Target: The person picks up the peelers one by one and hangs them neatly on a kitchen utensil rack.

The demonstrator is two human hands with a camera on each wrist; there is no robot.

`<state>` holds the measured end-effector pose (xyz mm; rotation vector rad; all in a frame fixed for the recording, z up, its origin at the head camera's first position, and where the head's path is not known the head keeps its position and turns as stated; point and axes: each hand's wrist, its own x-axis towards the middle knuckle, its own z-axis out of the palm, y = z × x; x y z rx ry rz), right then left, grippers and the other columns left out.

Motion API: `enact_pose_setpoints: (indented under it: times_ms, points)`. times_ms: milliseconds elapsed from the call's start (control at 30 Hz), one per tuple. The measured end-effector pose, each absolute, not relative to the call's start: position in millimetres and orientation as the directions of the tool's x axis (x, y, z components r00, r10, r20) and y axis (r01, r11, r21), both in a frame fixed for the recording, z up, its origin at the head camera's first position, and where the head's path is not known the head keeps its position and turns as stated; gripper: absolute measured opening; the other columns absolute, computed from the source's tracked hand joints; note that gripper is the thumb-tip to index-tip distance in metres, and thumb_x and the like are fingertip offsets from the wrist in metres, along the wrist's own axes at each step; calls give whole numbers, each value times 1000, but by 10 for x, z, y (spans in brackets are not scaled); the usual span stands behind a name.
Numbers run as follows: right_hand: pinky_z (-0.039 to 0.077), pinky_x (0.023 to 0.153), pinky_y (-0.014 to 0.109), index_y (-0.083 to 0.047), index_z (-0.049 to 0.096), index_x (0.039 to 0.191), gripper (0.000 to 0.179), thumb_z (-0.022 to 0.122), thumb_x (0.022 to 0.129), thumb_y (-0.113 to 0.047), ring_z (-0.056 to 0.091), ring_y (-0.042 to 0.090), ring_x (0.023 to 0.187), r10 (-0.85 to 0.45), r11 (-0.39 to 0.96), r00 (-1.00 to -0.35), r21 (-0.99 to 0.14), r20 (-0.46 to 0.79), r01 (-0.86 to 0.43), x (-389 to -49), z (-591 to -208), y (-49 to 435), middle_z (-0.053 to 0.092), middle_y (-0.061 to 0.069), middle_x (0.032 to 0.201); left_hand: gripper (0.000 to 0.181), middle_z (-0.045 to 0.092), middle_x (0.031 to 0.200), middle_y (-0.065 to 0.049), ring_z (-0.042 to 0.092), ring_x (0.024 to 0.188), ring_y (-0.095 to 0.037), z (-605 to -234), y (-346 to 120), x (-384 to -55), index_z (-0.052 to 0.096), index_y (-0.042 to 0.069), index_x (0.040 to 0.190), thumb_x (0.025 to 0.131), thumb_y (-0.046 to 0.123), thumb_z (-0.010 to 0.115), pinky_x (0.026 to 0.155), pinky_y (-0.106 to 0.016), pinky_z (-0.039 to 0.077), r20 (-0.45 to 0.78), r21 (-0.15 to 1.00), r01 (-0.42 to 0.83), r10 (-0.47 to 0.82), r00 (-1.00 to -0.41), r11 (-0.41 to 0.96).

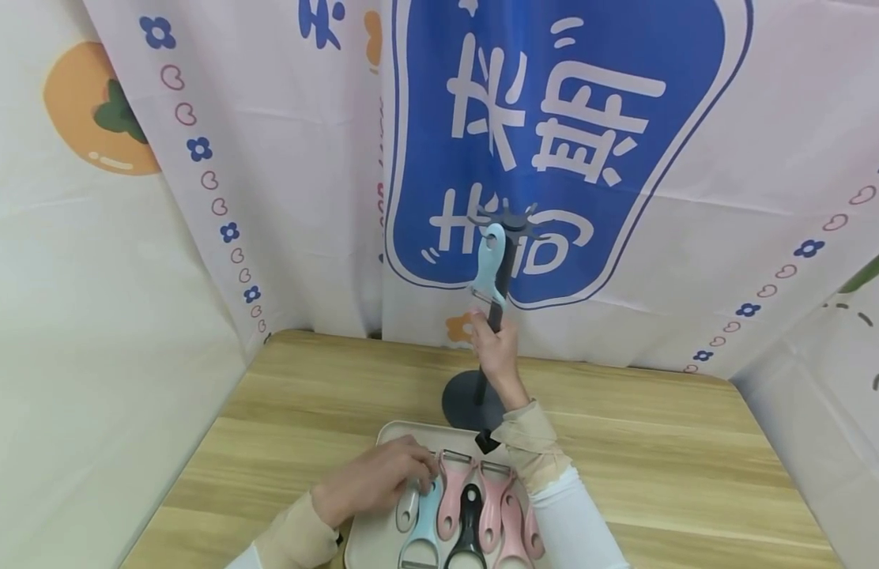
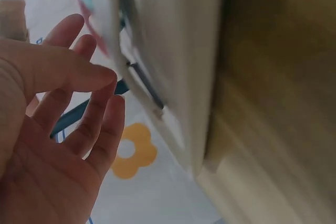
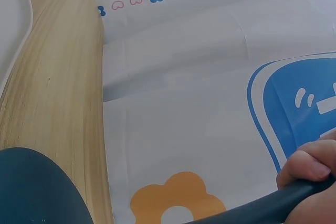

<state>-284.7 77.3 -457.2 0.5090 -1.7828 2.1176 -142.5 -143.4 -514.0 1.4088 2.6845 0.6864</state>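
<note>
My right hand (image 1: pixel 498 352) grips the dark pole (image 3: pixel 262 203) of an upright stand, its fingers wrapped round it just below a hanging light-blue peeler (image 1: pixel 490 261). That peeler hangs by the hole in its handle from the hooked top (image 1: pixel 512 222) of the stand. Over the left side of a pale tray (image 1: pixel 364 525), my left hand (image 1: pixel 382 478) hovers with loosely bent fingers and nothing between them. Close by its fingertips lie a whitish peeler (image 1: pixel 407 508) and another light-blue peeler (image 1: pixel 428 518), partly covered by the hand in the head view.
In the tray, several pink peelers (image 1: pixel 452 494) lie beside a black peeler (image 1: pixel 471 518). The stand's round base (image 1: pixel 457 401) sits on the wooden table (image 1: pixel 304 395) just behind the tray. A printed cloth (image 1: pixel 326 237) hangs behind the table.
</note>
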Motion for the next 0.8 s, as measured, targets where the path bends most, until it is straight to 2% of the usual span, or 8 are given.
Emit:
enact_pose_setpoints:
  times_ms: [200,300,433,600,700,800]
  points:
    - [25,39,20,-16,43,59,55,59,111,-23,30,4,36,15,-165,-898,-885,439,-436,-2839,-4570,778,37,-11,46,37,76,112,10,63,105,-8,-5169,-1448,-1390,81,17,90,85,-18,70,97,-28,56,111,418,733,771,-627,536]
    - [25,39,20,-16,43,60,53,57,111,-16,31,4,37,19,-164,-895,-881,446,-443,-2843,-4571,776,37,-11,47,36,76,109,10,63,104,-7,-5169,-1450,-1391,81,16,89,86,-18,70,97,-29,56,116,417,732,767,-631,539]
    - [25,39,20,-14,42,60,52,54,110,-8,31,4,37,14,-166,-887,-874,462,-457,-2848,-4568,777,36,-11,47,35,75,103,10,64,99,-7,-5182,-1454,-1392,80,16,89,86,-17,71,94,-27,56,154,379,765,779,-608,521]
    - [26,39,20,-15,42,60,53,57,111,-18,31,4,37,15,-167,-888,-874,460,-456,-2840,-4571,781,37,-12,47,37,73,96,12,63,92,-6,-5193,-1453,-1387,76,17,86,79,-19,73,89,-24,55,199,296,805,791,-579,514]
    - [25,39,20,-16,42,59,55,59,110,-22,31,3,37,18,-161,-891,-878,454,-451,-2838,-4572,783,37,-13,46,39,70,95,12,61,91,-7,-5187,-1453,-1378,75,18,85,76,-20,73,87,-24,54,192,267,801,785,-589,536]
    - [26,39,21,-16,42,59,54,58,110,-20,32,4,37,17,-159,-887,-875,461,-457,-2840,-4568,785,38,-13,46,40,69,94,11,60,91,-8,-5175,-1458,-1365,73,18,84,74,-20,71,86,-24,54,176,248,789,774,-608,563]
